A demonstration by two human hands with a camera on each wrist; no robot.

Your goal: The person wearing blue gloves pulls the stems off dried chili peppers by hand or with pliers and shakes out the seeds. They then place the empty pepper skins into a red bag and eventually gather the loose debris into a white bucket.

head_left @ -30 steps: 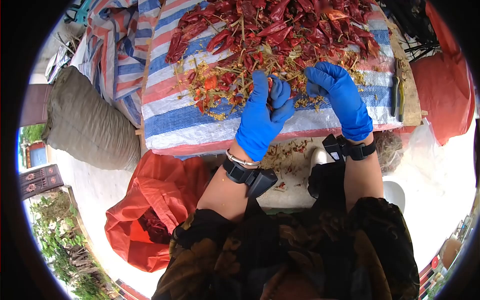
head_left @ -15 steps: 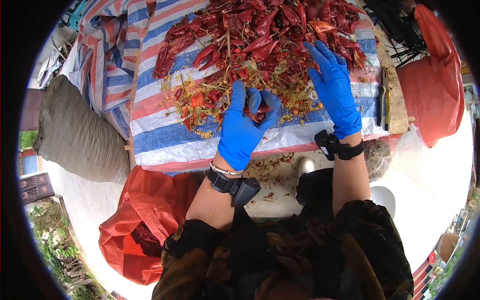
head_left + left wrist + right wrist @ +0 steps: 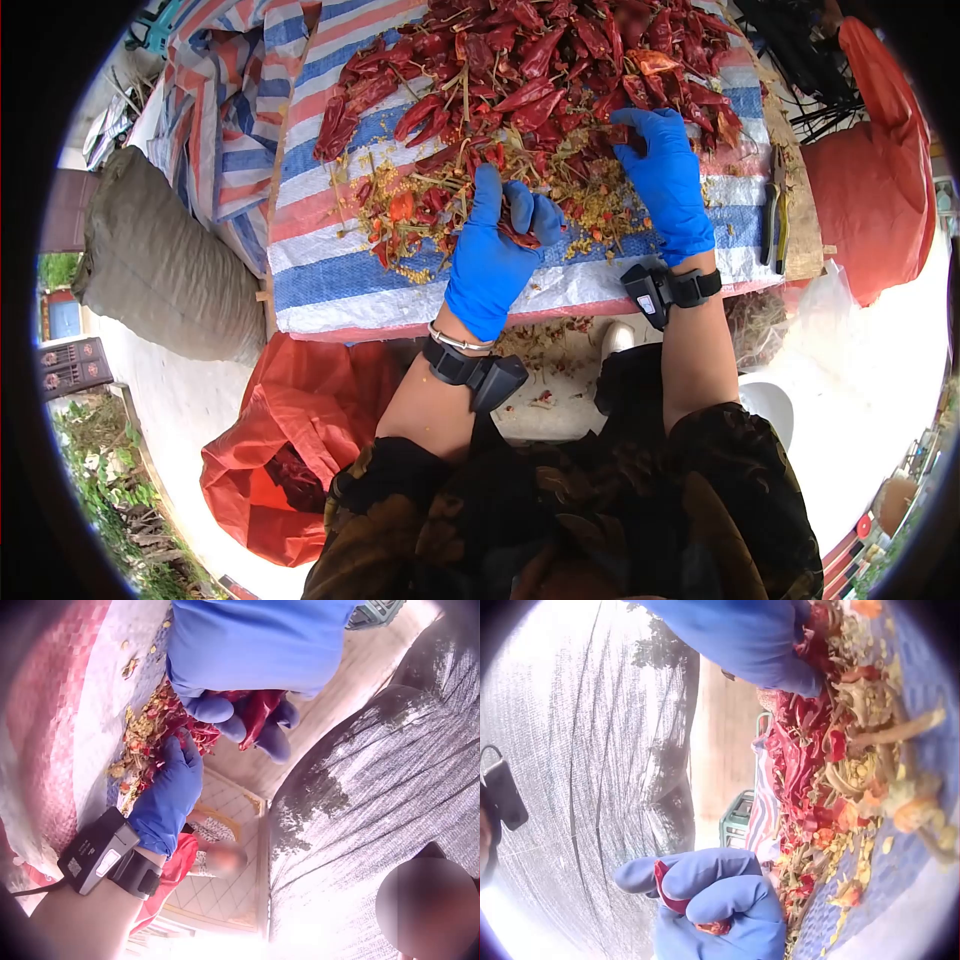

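Observation:
A heap of dried red chillies [image 3: 560, 60] lies on a blue, white and red striped sheet [image 3: 340, 270]. My left hand [image 3: 497, 245], in a blue glove, hovers over the sheet's near part and holds several chilli pieces [image 3: 520, 236] in its curled fingers; the left wrist view shows those chilli pieces [image 3: 255, 712] in that grip. My right hand [image 3: 655, 165], also gloved, reaches into the near edge of the heap, its fingertips curled round a chilli [image 3: 622, 132]. In the right wrist view, the left hand [image 3: 712, 900] shows with a chilli piece [image 3: 666, 889].
Loose seeds, stems and chilli scraps [image 3: 420, 205] cover the sheet left of my hands. Hand shears [image 3: 775, 205] lie on the wooden edge at right. A red bag [image 3: 290, 440] with chillies sits at lower left, another red bag [image 3: 870, 180] at right, a grey sack [image 3: 160, 260] at left.
My right hand has gone forward from the seed litter into the chilli heap, opened flat, then curled its fingers onto a chilli. My left hand kept its chilli pieces and barely moved.

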